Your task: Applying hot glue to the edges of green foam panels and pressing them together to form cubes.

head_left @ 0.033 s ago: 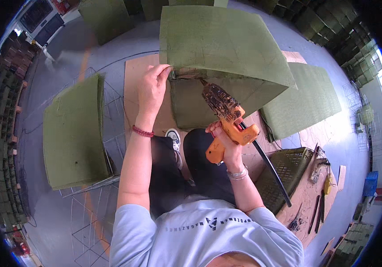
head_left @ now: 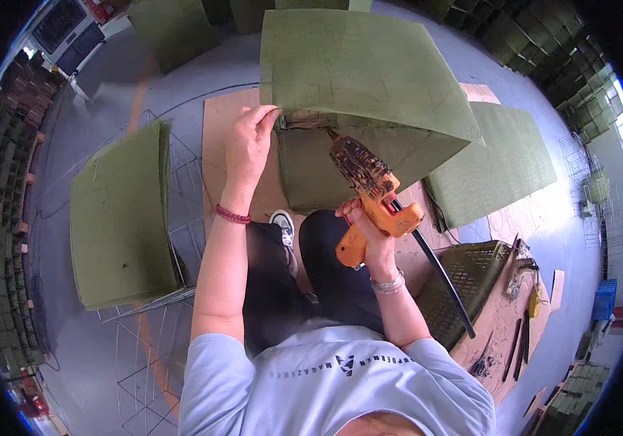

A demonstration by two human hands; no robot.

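A large green box (head_left: 362, 65) stands at the far middle, straight ahead of the person, its near side facing them under the overhanging edge of its top sheet. It rests on a tan cardboard sheet (head_left: 217, 116) on the floor. To the left, green panels (head_left: 119, 225) lean on a wire frame (head_left: 148, 363); to the right, well clear of the knees, another green panel (head_left: 496, 167) slopes behind the box. A green perforated crate (head_left: 456, 283) sits at the near right, with a stained board (head_left: 496, 327) beside it.

The orange glue gun (head_left: 380, 207), its nose caked dark, points up and left, its tip just at the box's near top edge; whether they touch, I cannot tell. The right hand (head_left: 369, 232) wraps its fingers around the handle; whether the trigger is pressed, I cannot tell. The left hand (head_left: 248, 145) pinches the left corner of that edge between thumb and forefinger. A black rod (head_left: 446, 280) runs from the gun's rear toward the near right. Scissors (head_left: 481, 363) lie on the board.
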